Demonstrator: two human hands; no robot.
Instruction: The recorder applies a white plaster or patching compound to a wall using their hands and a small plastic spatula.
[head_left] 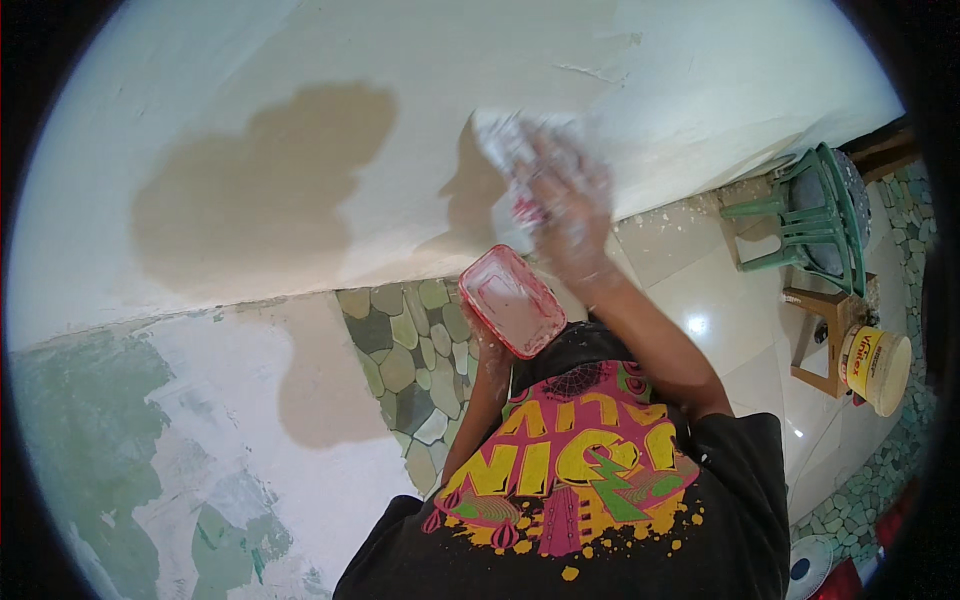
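A red-rimmed rectangular tub is tilted in front of my chest, coated inside with a whitish, pasty substance. My left hand grips it from the left and below, with most of its fingers hidden behind it. Farther up, my right hand is spread over a crumpled white sheet with a pink-red patch, pressing it at the pale wall. Motion blurs this hand, which is smeared white; whether the sheet is cloth or plastic I cannot tell.
At right, green plastic chairs stand beside a small wooden stool and a yellow-and-white bucket. Glossy tiles cover the floor, with pebble-patterned strips. A white-and-green patchy surface lies at lower left.
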